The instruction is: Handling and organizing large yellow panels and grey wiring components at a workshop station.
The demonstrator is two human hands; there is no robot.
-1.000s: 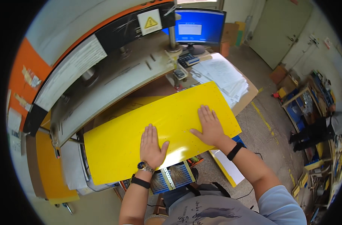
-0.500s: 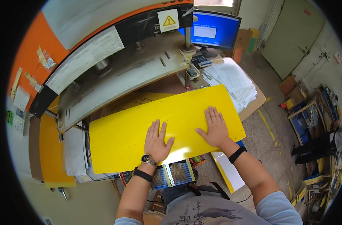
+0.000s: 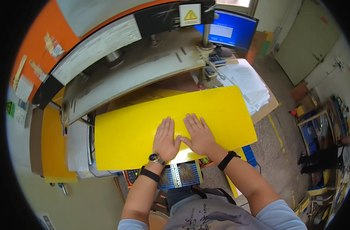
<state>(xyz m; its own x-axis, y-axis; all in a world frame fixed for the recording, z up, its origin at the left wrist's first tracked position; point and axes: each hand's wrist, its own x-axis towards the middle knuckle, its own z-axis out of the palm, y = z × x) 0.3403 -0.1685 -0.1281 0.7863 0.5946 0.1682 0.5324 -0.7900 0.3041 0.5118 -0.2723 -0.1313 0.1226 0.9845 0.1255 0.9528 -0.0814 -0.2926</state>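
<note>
A large glossy yellow sheet (image 3: 129, 134) with small holes along its edges lies before me, its far edge close to the press plate. My left hand (image 3: 166, 140) rests flat on its middle, fingers together and pointing away from me. Beside it my right hand (image 3: 198, 137) also lies flat on the sheet, with its fingers slightly spread. The two thumbs meet or nearly meet. Neither hand grips anything. Below the sheet's near edge, a blue ribbed thing with bristles and a pale perforated strip (image 3: 176, 175) partly shows.
The press's thick metal plate (image 3: 132, 76) spans the far side. Behind it at right stand a monitor (image 3: 232, 32) and a stack of papers (image 3: 246, 78) on the table. A wooden rack (image 3: 317, 122) and a person's dark-clothed legs (image 3: 321, 159) are at far right.
My right hand has slid left across the yellow sheet, up beside my left hand. The left hand stays flat near the middle. The whole view has shifted slightly.
</note>
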